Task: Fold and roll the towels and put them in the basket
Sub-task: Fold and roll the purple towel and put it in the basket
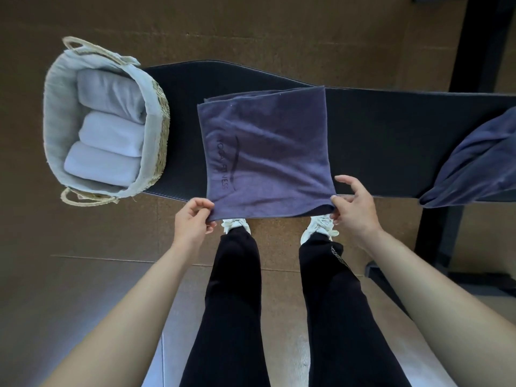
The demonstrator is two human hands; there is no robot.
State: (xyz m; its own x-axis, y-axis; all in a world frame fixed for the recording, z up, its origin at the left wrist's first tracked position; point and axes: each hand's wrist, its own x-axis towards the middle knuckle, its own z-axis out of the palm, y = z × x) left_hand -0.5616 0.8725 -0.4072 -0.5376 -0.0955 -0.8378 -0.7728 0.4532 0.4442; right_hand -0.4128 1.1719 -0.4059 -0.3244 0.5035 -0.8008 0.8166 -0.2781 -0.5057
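A dark blue towel (268, 152) with a printed logo lies folded flat across a black mat (377, 135). My left hand (194, 220) pinches its near left corner. My right hand (354, 203) pinches its near right corner, with the other fingers spread. The near edge hangs slightly off the mat. A woven basket (160, 127) with a pale liner stands at the mat's left end and holds three rolled white towels (111, 135) side by side.
Another dark blue towel (477, 160) lies crumpled at the mat's right end. My legs and white shoes (319, 229) stand just below the mat on brown floor. A dark post (472, 43) rises at the far right.
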